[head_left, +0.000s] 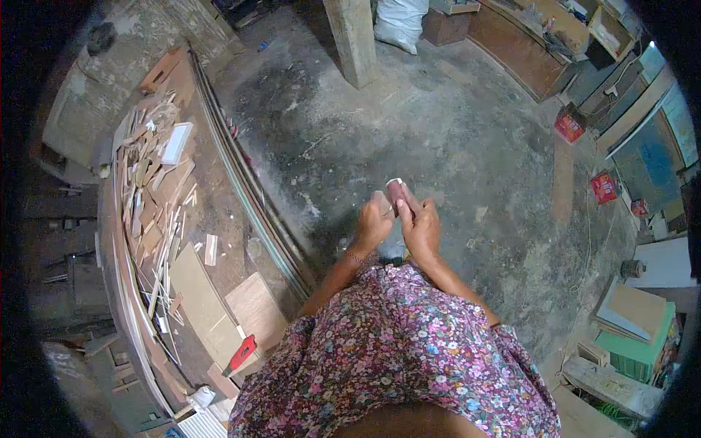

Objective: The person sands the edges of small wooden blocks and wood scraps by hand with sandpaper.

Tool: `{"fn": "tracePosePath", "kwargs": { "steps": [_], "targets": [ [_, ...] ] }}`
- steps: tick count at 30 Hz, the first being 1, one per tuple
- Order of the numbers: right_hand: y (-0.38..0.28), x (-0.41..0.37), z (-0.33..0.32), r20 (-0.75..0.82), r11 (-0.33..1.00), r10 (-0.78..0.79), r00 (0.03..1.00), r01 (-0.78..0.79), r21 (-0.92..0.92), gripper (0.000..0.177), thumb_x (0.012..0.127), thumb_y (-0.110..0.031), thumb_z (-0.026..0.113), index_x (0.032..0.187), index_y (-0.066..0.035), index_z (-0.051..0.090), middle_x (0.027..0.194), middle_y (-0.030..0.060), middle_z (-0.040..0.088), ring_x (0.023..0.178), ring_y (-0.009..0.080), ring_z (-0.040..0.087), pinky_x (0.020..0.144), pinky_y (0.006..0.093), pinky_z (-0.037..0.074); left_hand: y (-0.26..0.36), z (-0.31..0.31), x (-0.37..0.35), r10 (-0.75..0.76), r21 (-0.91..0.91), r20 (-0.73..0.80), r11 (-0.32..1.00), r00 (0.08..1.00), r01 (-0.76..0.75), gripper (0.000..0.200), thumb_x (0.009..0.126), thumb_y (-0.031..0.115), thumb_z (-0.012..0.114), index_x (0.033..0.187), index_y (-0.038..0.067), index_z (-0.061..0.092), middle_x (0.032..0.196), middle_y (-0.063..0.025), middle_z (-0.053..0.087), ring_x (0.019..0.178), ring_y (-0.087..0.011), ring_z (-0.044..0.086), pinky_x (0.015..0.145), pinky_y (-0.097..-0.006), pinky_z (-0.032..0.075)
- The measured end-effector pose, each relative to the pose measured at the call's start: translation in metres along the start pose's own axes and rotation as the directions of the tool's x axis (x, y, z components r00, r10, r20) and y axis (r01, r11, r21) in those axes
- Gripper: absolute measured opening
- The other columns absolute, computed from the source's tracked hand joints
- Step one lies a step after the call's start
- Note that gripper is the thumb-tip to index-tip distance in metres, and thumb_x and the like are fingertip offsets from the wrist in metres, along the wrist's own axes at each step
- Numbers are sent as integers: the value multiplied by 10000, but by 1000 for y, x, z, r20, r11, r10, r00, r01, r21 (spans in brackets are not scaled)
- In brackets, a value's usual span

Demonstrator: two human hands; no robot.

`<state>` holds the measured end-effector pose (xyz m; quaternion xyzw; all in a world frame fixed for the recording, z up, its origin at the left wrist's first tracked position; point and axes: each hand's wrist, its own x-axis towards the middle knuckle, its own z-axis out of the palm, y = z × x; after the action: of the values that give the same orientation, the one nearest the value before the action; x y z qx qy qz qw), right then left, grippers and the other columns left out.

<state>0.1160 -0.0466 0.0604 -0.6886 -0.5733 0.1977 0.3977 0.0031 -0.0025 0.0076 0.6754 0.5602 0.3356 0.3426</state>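
Note:
I stand on a grey concrete floor (438, 139) in a workshop, wearing a floral dress. Both hands are raised together in front of me. My right hand (422, 228) grips a small dark reddish block (395, 191) with a pale top edge. My left hand (373, 223) is curled right beside it, fingers touching the same block from the left. What the block is cannot be told at this size.
To my left, a heap of wood offcuts (153, 190), flat boards (219, 306) and a red-handled tool (241, 354). Long strips (248, 190) lie along the floor. A wooden post (354, 40) and white sack (400, 22) stand ahead. Red boxes (569, 124) and stacked panels (631, 314) sit right.

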Motion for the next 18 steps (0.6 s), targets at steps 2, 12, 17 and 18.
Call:
{"fn": "tracePosePath", "kwargs": {
  "steps": [2, 12, 17, 18],
  "targets": [
    [22, 14, 14, -69, 999, -40, 997, 41, 12, 331, 850, -281, 526, 1161, -179, 577, 733, 201, 490, 671, 340, 519, 596, 406, 427, 3, 0, -6, 82, -2, -13, 997, 997, -82, 318, 723, 163, 639, 956, -4, 501, 805, -253, 591, 795, -430, 568, 672, -477, 446],
    [32, 15, 20, -67, 994, -10, 998, 17, 112, 336, 859, -319, 502, 1154, -179, 582, 779, 219, 508, 669, 362, 525, 617, 442, 430, 1, 2, -4, 88, 32, -55, 996, 995, -87, 312, 689, 162, 666, 918, -12, 546, 793, -245, 603, 772, -416, 582, 669, -468, 453],
    [20, 9, 9, -54, 998, -13, 998, 17, 61, 333, 859, -316, 497, 1144, -168, 586, 762, 249, 536, 694, 381, 540, 624, 442, 432, 14, -6, -1, 65, 62, -36, 996, 997, -62, 310, 682, 158, 668, 913, -10, 545, 791, -240, 603, 774, -409, 583, 678, -457, 457],
    [18, 8, 6, -25, 999, -18, 1000, 19, 38, 331, 858, -314, 497, 1140, -166, 588, 763, 255, 539, 699, 384, 543, 630, 442, 434, 12, -8, 0, 42, 91, -31, 995, 999, -39, 314, 680, 157, 669, 916, -8, 544, 796, -239, 603, 778, -407, 583, 681, -455, 457]
  ]
}}
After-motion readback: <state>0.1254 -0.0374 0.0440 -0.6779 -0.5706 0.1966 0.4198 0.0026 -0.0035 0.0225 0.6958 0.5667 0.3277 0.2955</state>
